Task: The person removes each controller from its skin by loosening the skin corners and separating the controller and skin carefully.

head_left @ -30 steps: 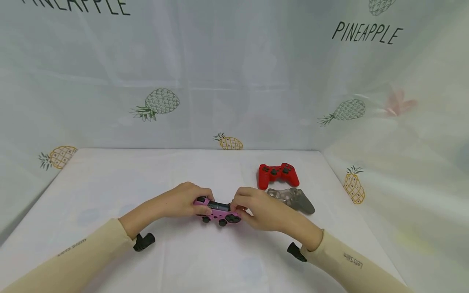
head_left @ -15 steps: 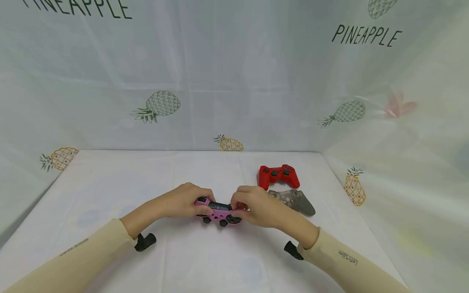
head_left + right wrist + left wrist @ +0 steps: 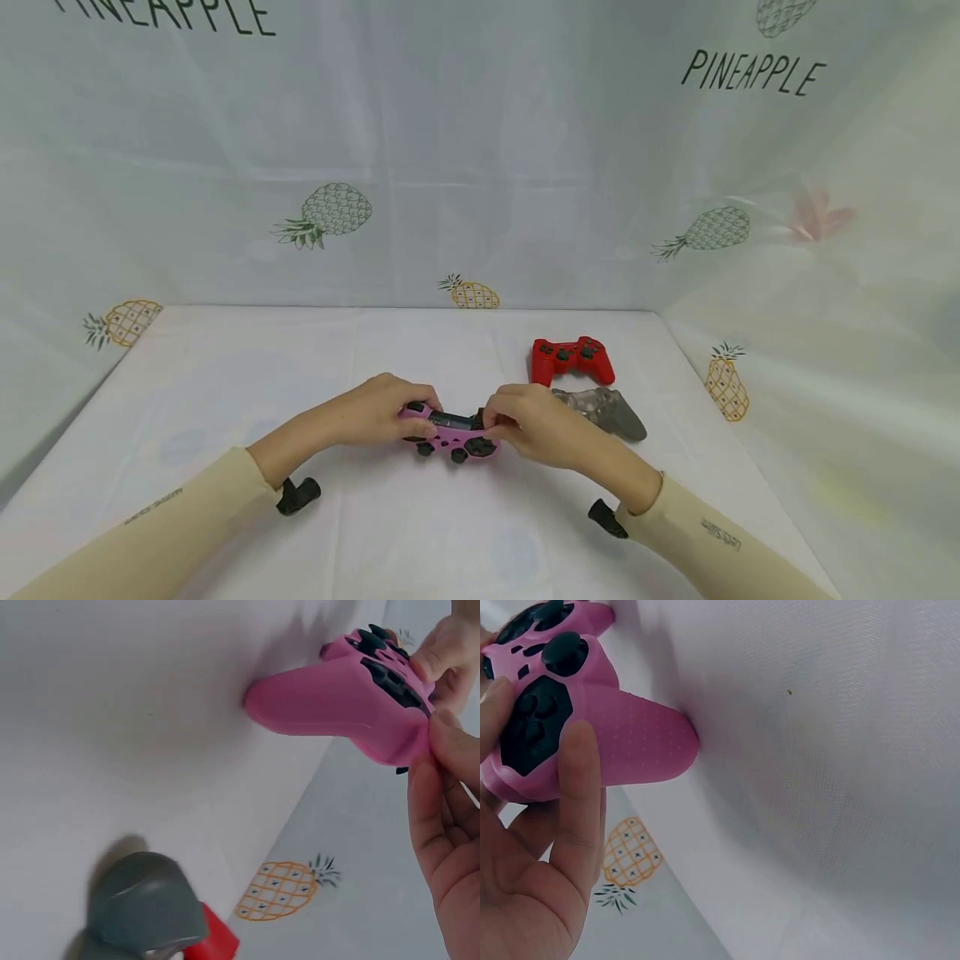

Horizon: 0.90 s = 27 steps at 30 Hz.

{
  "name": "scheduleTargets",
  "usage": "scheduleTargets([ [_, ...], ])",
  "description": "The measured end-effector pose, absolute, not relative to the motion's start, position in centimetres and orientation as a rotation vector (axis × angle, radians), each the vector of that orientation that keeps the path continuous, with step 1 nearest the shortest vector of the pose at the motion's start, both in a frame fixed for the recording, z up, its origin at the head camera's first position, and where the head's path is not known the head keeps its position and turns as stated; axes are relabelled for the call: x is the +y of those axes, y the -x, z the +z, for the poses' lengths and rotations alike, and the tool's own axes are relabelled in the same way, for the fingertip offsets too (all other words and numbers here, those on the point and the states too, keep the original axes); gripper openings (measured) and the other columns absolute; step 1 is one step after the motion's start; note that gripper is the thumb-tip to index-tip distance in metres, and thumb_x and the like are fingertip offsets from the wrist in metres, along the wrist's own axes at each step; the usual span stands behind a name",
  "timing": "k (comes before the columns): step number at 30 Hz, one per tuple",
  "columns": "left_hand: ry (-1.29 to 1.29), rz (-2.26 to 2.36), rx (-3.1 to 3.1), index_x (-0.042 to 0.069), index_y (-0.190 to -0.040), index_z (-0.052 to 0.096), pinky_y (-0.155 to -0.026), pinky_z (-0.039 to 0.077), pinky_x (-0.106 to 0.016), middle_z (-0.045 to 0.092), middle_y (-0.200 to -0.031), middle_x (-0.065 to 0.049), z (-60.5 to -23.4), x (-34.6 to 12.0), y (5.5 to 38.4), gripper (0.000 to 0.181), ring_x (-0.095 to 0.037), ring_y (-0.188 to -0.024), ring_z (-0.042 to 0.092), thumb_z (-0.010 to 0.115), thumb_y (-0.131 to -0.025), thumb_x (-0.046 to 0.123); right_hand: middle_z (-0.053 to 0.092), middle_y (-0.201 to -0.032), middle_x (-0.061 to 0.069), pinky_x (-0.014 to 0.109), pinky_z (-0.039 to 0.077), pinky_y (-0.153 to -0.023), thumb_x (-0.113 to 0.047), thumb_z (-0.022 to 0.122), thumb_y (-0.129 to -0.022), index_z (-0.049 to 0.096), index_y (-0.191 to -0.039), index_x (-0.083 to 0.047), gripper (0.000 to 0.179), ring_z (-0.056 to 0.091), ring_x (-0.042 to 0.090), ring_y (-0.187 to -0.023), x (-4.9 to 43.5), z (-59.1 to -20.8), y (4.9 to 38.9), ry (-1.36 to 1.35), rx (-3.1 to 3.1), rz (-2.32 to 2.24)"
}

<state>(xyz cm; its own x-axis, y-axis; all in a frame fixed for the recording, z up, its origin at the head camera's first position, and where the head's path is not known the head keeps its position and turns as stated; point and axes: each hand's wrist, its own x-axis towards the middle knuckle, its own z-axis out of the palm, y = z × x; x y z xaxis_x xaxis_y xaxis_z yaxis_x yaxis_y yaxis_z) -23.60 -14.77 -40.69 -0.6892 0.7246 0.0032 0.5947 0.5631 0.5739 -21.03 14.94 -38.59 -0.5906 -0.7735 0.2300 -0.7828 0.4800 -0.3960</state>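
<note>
A black game controller in a pink silicone cover stands tipped up on its grips at the middle of the table, its sticks and buttons facing the person. My left hand grips its left end, thumb on the front by the buttons. At the right end, thumb and forefinger of my right hand pinch the upper edge of the cover. In the right wrist view the pink edge looks stretched between those fingertips, and a bit of black shows beside them. The fingers behind the controller are partly hidden.
A red game controller lies at the back right of the white table. In front of it is a grey one, partly covered by my right hand in the head view. A pineapple-print sheet hangs behind.
My right hand has shifted slightly to the right along the cover's edge, and a black corner of the controller now shows beside its fingers. The left hand keeps its hold.
</note>
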Motion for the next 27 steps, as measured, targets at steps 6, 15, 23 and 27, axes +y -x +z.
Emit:
scheduleTargets([
  [6,-1.055,0.794,2.57,0.027,-0.117,0.072,-0.068,0.042,-0.03,0.065,-0.081,0.015,-40.6,-14.6,23.9,0.022,-0.006,-0.072,0.05,0.073,-0.101,0.041,0.067,-0.083,-0.011,0.023,0.054,-0.07,-0.009,0.085,-0.091,0.071,-0.091,-0.015,0.015,0.059,0.002,-0.076,16.6,-40.5,21.1,-1.263,-2.728,0.983],
  [15,-1.009,0.795,2.561,0.029,-0.118,0.073,-0.071,0.043,-0.031,0.067,-0.082,0.016,-40.5,-14.5,24.0,0.024,-0.008,-0.075,0.052,0.075,-0.099,0.044,0.068,-0.08,-0.011,0.022,0.051,-0.064,-0.01,0.085,-0.091,0.072,-0.09,-0.021,0.016,0.058,0.005,-0.071,18.0,-42.3,21.0,-1.032,-2.846,1.343],
  [23,-1.047,0.785,2.583,0.028,-0.117,0.073,-0.073,0.044,-0.031,0.066,-0.083,0.019,-40.7,-14.8,23.8,0.025,-0.007,-0.076,0.052,0.076,-0.098,0.044,0.067,-0.085,-0.003,0.025,0.054,-0.07,-0.021,0.082,-0.096,0.066,-0.098,-0.015,0.016,0.064,0.014,-0.078,17.8,-43.0,20.7,-1.008,-2.844,1.555],
  [27,-1.064,0.805,2.581,0.028,-0.116,0.073,-0.074,0.044,-0.031,0.067,-0.085,0.019,-40.7,-14.6,23.7,0.024,-0.007,-0.078,0.053,0.076,-0.098,0.044,0.069,-0.081,0.007,0.033,0.055,-0.067,-0.033,0.066,-0.107,0.058,-0.1,-0.009,0.026,0.066,0.023,-0.073,17.7,-42.2,20.5,-0.821,-2.975,1.677],
])
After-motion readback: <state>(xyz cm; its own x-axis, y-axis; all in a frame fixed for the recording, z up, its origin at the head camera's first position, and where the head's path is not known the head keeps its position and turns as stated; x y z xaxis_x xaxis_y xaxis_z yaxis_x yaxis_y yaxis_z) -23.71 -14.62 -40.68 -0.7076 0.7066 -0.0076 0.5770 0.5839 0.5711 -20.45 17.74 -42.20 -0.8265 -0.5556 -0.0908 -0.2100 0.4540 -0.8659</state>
